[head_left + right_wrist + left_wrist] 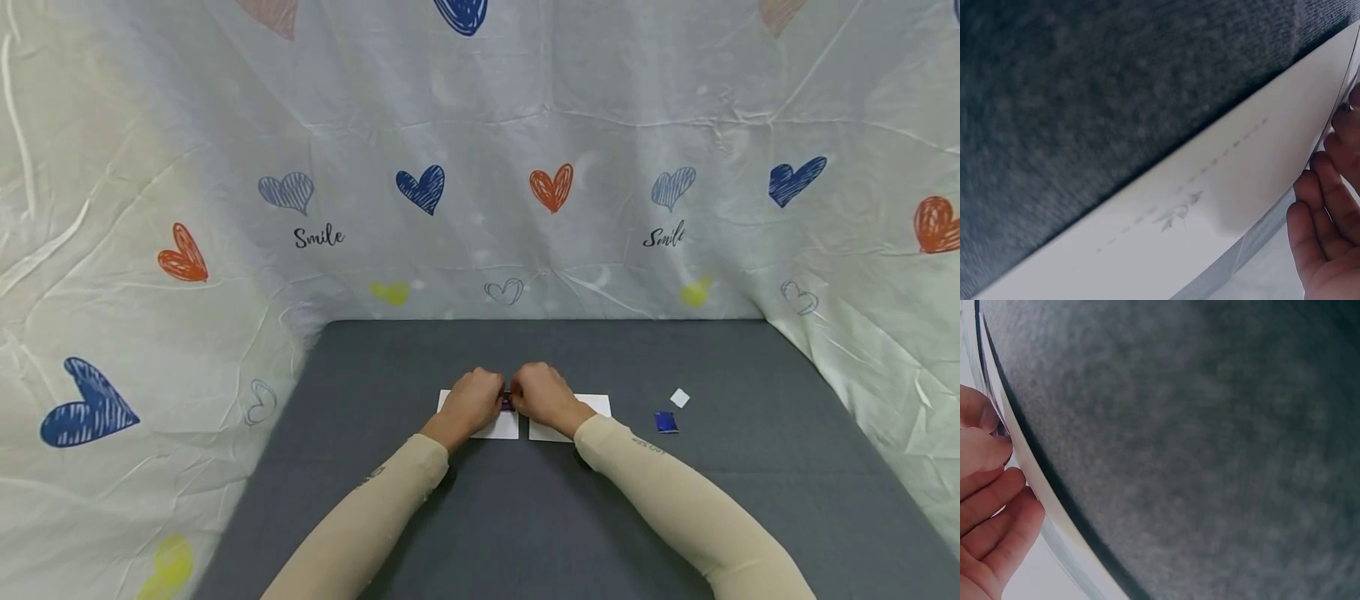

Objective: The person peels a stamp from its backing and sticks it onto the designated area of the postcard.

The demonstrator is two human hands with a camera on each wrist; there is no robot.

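Observation:
Both hands meet over two white sheets at the middle of the table. The left hand (474, 402) and the right hand (547, 395) pinch a small dark purple piece (507, 403) between them, mostly hidden by the fingers; its kind is unclear. Beneath the left hand lies one white sheet (502, 427); the other white sheet (597, 405) is under the right hand and wrist. A dashed line and a small grey printed figure show on the white sheet (1147, 250) in the right wrist view. Curled fingers (1007, 534) appear at the left wrist view's edge.
To the right on the dark grey table (525, 525) lie a small blue square (666, 422) and a small white square (680, 398). A white curtain (480, 250) printed with hearts hangs behind the table and at its sides.

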